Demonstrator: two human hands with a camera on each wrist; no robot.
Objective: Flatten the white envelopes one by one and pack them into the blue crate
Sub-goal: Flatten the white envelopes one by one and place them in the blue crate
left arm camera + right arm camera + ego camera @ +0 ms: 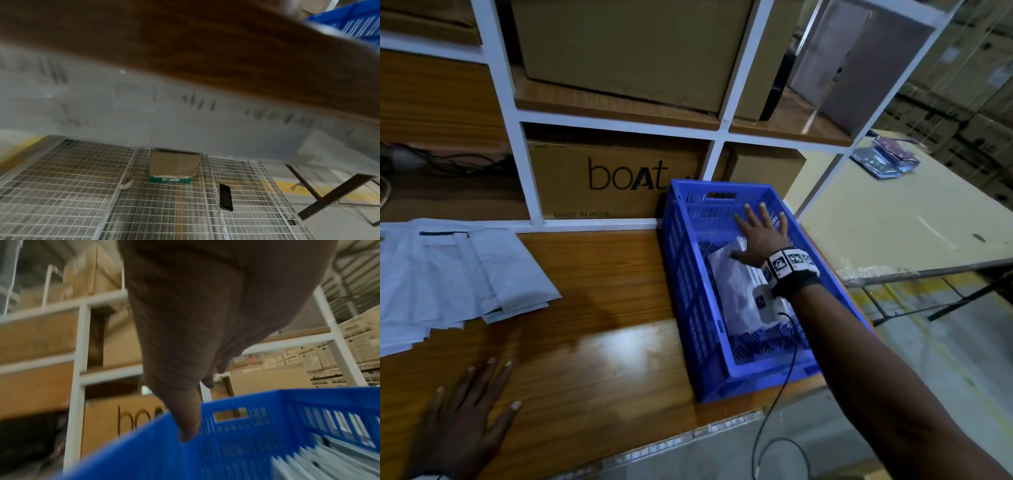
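We observe the right hand (pixel 758 240) extended into the blue perforated plastic crate (pixel 690 274), which stands on the right part of the brown wood-grain table (pixel 599 308). The fingers (pixel 748 212) are straight and spread, gripping nothing; the palm is over the far end of the white flat envelopes (pixel 732 291) stacked on the crate floor. From the head view we cannot tell whether the palm presses on the top envelope or is just above it. In the right wrist view, the right hand (pixel 195 321) fills the upper centre with its thumb pointing down in front of the crate wall (pixel 257 426), and pale envelope edges (pixel 329 459) show at the lower right inside the crate.

The left hand (pixel 462 421) lies palm down at the near left of the table, fingers straight and spread, holding nothing. It is well apart from the crate. The left wrist view shows no fingers; it shows the table edge (pixel 205 56), a corner of the blue crate (pixel 349 24) and, below, a wire-mesh shelf (pixel 82 194) carrying a brown and green cardboard box (pixel 172 168), a black phone (pixel 225 197) and a roll of tape (pixel 125 181).

A loose fanned pile of unpacked white envelopes (pixel 448 281) lies at the far left of the table, well apart from the crate. Behind the table stands a white-framed shelf unit (pixel 524 164) holding brown cardboard cartons; one carton (pixel 619 178) just beside the crate is printed "boAt".
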